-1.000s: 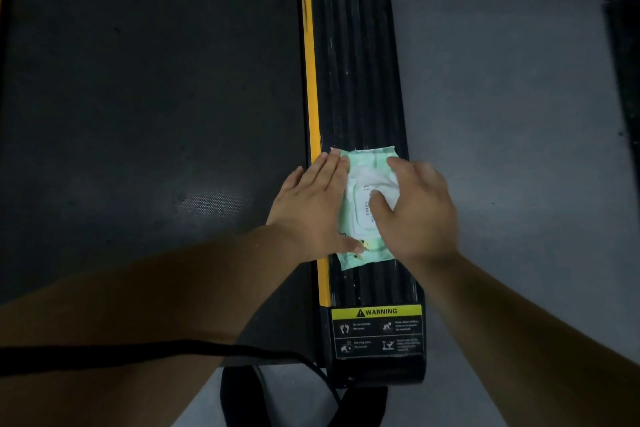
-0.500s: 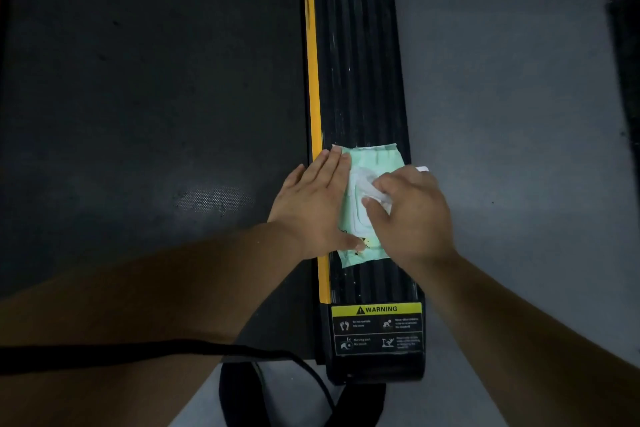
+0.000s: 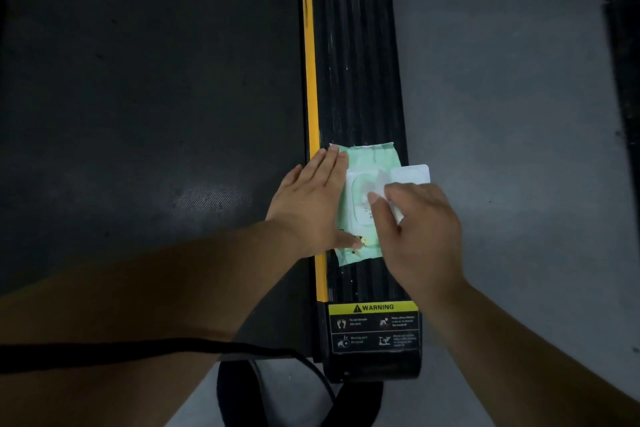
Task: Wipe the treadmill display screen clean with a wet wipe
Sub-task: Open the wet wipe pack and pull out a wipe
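Item 1, pack of wet wipes: pale green soft pack lying flat on the black ribbed side rail of the treadmill, just right of the yellow stripe. Its long axis runs 12 to 6 o'clock, along the rail. The white lid is flipped open and hangs off the pack toward 3 o'clock, over the rail's outer edge.

Item 2, my left hand: palm down, fingers straight and close together, pointing to about 1 o'clock. It presses the pack's left edge; the thumb tip lies on the pack near its lower end. It holds nothing, only pins.

Item 3, my right hand: fingers narrowed to a pinch over the opening, with the thumb on the pack face. Something white shows under the fingers; I cannot tell whether it is a wipe already caught or only the lid's underside.

Item 4, running belt: dark, at 9 o'clock of the pack. Grey floor at 3 o'clock. Warning label at 6 o'clock on the rail end. A black strap crosses low in the frame.

Item 5, display screen: not in view.

Key relation, as I judge it: the opening lies directly beneath my right fingertips, at pack centre, so the right hand is the nearer one for the draw. The pull should go up and toward 3 o'clock, across the pack's long axis, while the left hand bears down. Wiping has not begun.
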`<move>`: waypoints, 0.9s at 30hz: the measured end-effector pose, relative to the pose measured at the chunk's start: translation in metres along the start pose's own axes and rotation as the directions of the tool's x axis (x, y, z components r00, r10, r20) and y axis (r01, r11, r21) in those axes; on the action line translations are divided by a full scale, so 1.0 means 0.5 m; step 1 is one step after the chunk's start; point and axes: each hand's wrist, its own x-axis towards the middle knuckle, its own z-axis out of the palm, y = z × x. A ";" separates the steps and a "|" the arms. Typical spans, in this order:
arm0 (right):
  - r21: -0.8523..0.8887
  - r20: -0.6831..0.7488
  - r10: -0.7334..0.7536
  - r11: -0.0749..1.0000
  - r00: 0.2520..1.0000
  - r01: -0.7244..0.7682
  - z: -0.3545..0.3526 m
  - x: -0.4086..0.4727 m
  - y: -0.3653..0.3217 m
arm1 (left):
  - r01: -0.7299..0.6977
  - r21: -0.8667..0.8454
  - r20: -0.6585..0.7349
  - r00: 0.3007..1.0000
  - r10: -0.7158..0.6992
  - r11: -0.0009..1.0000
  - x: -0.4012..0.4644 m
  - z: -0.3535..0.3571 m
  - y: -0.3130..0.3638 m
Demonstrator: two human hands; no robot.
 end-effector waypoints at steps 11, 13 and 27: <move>-0.039 -0.054 0.003 0.999 0.999 -0.005 -0.058 -0.004 0.023 | -0.050 -0.069 -0.058 0.997 0.046 0.996 -0.011 -0.003 0.007; -0.031 -0.039 0.013 0.999 0.999 -0.014 -0.056 -0.003 0.027 | -0.093 -0.074 -0.095 0.992 0.086 0.993 -0.013 -0.002 0.016; 0.162 -0.249 0.002 0.986 0.968 0.040 -0.123 0.027 -0.032 | 0.009 -0.059 -0.092 0.996 -0.014 0.998 0.006 0.000 0.045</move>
